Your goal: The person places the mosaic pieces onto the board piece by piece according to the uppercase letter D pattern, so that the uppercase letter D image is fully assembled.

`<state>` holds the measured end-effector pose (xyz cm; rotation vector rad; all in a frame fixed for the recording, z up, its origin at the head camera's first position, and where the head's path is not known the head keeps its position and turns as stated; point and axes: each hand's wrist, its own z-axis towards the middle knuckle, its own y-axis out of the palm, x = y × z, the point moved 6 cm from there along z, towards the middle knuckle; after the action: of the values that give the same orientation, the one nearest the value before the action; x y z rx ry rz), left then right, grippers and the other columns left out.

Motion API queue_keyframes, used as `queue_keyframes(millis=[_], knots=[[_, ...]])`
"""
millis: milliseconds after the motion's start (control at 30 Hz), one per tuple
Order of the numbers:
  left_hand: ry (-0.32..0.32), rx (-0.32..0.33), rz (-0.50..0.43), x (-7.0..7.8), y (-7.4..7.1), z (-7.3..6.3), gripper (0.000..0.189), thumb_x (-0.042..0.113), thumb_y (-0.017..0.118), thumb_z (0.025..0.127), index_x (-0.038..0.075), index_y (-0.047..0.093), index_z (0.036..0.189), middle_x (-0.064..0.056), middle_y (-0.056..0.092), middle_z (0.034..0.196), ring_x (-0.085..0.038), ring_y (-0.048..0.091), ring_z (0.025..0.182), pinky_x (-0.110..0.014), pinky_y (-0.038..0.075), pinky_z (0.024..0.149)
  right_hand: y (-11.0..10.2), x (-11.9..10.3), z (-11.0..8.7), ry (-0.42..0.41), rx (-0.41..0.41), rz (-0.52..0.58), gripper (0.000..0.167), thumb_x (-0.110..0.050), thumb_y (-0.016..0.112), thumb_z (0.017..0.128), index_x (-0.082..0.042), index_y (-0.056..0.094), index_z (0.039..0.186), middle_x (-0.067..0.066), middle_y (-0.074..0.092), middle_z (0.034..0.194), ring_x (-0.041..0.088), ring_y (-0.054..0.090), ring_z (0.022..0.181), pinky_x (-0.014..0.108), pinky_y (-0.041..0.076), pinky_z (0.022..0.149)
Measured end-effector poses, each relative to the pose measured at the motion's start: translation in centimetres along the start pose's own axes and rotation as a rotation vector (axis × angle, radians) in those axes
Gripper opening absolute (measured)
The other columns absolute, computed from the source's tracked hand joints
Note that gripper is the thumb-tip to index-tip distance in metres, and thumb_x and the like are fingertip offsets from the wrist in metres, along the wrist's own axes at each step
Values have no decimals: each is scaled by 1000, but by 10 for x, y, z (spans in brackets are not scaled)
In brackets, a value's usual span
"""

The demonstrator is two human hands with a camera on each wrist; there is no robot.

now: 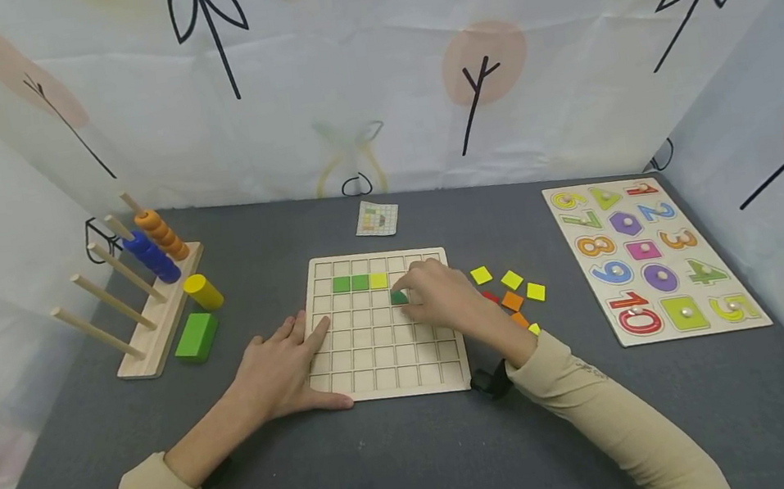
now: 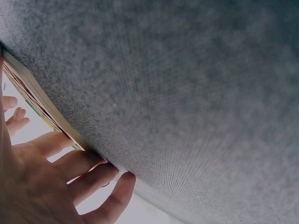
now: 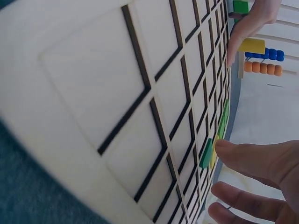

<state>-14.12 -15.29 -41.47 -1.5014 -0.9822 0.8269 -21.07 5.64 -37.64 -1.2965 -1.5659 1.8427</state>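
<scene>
A pale wooden grid board (image 1: 373,358) lies on the dark table. In one of its upper rows, two green tiles (image 1: 341,284) and a yellow tile (image 1: 378,280) sit side by side. My right hand (image 1: 435,292) reaches over the board from the right and holds another green tile (image 1: 399,298) at its fingertips, just right of and below the yellow one. In the right wrist view that green tile (image 3: 206,154) is right at a fingertip, with the other fingers apart. My left hand (image 1: 278,367) rests spread at the board's left edge, thumb by the lower corner.
Loose yellow, orange and red tiles (image 1: 513,300) lie right of the board. A number puzzle (image 1: 654,259) is farther right. On the left stand a peg stacker (image 1: 157,325), a yellow cylinder (image 1: 202,292) and a green block (image 1: 197,337). Behind the board lies a small pattern card (image 1: 377,218).
</scene>
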Motion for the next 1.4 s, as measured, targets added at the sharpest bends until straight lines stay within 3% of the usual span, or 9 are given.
queue_keyframes(millis=[233,367,633,800,1067,1200,1400], knots=[[3,5,12,0,1,1,125,93,62,66,11,41,157,-30,44,156,-44,51,141,-62,51,86,-14,10,-15,33,-14,-38,32,-11,72,91,-9,75,123,11,74,117,27,67,104,28,44,60],[5,7,12,0,1,0,124,93,62,66,11,41,157,-30,44,156,-44,51,141,-61,52,86,-20,17,-24,68,-19,-56,32,-13,73,91,-9,75,122,11,73,116,30,66,107,33,48,63],[3,11,16,-1,0,0,124,93,61,66,10,42,156,-30,44,156,-44,51,141,-62,51,87,-25,34,-39,97,-9,-95,33,-16,78,90,-8,75,122,12,73,116,29,67,103,35,50,65],[3,8,13,0,0,-1,123,92,62,67,10,42,156,-30,44,156,-44,51,141,-62,51,88,-25,46,-48,129,-17,-99,35,-16,78,90,-9,74,125,13,72,116,28,66,97,34,48,59],[4,6,5,0,0,-1,123,91,63,67,10,42,157,-30,43,156,-44,50,142,-63,51,89,-26,61,-60,159,-33,-124,34,-15,79,89,-9,75,123,14,73,123,34,66,113,44,58,76],[5,6,4,0,0,-1,123,91,62,67,10,42,157,-30,44,156,-44,50,142,-62,51,88,-26,66,-63,159,-31,-114,34,-14,80,88,-7,75,121,14,74,119,31,67,105,39,56,71],[6,9,-3,0,0,-1,123,91,63,67,10,42,157,-30,44,156,-44,50,142,-64,51,89,-23,72,-65,175,-34,-114,34,-13,81,87,-3,76,119,16,74,115,33,69,104,42,59,75]])
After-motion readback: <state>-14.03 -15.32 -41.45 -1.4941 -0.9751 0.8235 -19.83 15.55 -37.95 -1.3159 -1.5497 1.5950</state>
